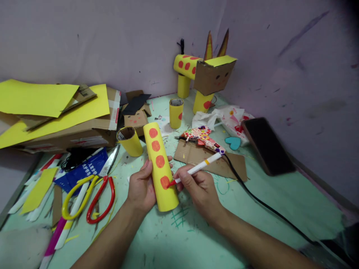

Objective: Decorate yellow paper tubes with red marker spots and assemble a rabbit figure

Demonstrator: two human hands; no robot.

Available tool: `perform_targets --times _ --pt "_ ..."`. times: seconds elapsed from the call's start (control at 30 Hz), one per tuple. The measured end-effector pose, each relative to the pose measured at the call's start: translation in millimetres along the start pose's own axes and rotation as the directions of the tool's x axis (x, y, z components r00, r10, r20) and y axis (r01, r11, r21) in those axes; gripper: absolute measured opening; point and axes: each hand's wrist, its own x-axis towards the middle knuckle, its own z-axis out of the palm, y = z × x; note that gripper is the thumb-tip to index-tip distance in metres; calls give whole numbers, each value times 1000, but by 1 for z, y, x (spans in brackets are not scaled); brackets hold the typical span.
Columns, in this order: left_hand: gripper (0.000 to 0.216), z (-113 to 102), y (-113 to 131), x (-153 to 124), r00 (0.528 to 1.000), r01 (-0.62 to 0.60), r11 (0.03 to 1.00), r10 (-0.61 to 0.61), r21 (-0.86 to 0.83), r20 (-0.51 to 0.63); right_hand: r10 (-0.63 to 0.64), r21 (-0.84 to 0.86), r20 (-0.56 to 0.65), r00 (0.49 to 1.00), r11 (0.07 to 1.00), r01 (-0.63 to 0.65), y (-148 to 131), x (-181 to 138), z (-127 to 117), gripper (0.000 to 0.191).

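My left hand (pixel 143 186) is wrapped round a yellow paper tube (pixel 157 172) and tilts it above the table. A row of several red-orange dots runs along the tube's side. In my right hand (pixel 198 185) is a white marker pen (pixel 203 164), gripped like a pencil. Its red tip touches the lowest dot. Behind the tube stand two short yellow tubes, one at the left (pixel 131 142) and one farther back (pixel 176 116). At the back corner stands a cardboard animal figure (pixel 214 74) with a dotted yellow body and pointed ears.
A floral glue gun (pixel 202 137) lies on a cardboard piece (pixel 238 166), its black cord running right. A phone (pixel 269 145) rests at the right. Left are scissors (pixel 103 179), several markers and a box (pixel 92 140) under yellow sheets (pixel 33 97).
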Motion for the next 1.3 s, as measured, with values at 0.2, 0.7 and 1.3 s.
perform_targets --times 0.2,0.7,1.3 --pt "32 -2 -1 0 1000 16 1000 -16 -14 4 -8 56 -9 1000 998 9 -1 1 2 25" --pt "33 -3 -1 1 1000 16 1000 -16 -4 9 1 56 63 998 998 -4 2 1 1 22" --pt "33 1 0 1 1000 -7 1000 7 10 -7 12 0 69 998 1000 -12 3 0 -1 30"
